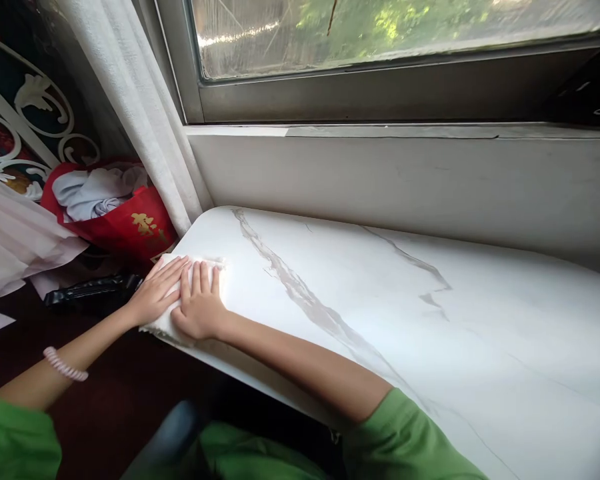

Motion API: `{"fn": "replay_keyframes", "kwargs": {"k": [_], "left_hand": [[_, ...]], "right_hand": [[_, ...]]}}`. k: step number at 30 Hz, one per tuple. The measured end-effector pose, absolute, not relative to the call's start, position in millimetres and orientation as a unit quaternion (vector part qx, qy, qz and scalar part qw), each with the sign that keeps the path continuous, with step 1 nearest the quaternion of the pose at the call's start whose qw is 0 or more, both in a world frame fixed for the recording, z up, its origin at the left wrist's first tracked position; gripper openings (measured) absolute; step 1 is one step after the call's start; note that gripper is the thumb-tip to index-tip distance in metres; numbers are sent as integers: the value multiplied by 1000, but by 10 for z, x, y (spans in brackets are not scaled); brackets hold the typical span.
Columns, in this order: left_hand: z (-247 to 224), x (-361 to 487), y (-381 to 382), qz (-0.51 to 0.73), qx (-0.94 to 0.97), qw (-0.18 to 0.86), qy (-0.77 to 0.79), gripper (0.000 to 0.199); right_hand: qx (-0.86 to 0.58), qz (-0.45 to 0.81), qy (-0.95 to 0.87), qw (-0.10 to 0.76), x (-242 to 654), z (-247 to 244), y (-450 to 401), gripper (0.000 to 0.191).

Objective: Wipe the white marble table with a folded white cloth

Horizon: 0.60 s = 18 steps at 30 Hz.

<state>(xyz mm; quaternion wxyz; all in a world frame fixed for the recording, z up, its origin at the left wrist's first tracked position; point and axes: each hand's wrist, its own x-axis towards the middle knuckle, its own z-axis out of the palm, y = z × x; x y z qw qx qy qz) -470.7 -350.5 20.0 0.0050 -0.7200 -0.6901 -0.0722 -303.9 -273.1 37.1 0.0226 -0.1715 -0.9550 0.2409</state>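
I see both hands, left hand [156,292] and right hand [200,305], pressed flat and open on a white cloth [173,293] at the marble surface [380,300] corner; most remains unwiped.

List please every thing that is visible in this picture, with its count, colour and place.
cloth: one, white, on the left end of the table, under both hands
table: one, white marble pattern with grey veins, below the window
window: one, grey frame, top
curtain: one, white, left of the window
bag: one, red, holding pale fabric, left of the table
bracelet: one, pink, on the left wrist
sleeves: two, green, bottom
left hand: flat on the cloth
right hand: flat on the cloth
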Motion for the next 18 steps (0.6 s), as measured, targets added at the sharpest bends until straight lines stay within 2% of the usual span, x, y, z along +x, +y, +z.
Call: {"fn": "replay_keyframes", "kwargs": {"k": [5, 10, 14, 18], "left_hand": [[220, -4564, -3774, -48, -724, 15, -688, 55], [230, -4532, -3660, -33, -712, 7, -701, 55], [254, -4563, -3382, -43, -702, -11, -711, 55], [262, -4670, -2958, -52, -696, -29, -715, 55]], "right_hand": [[-145, 272, -951, 29, -2878, 420, -2939, 75], [-153, 311, -936, 65, -2923, 378, -2848, 78], [-197, 265, -934, 138, -3016, 279, -2670, 67], [-228, 181, -938, 188, -3179, 167, -2349, 66]]}}
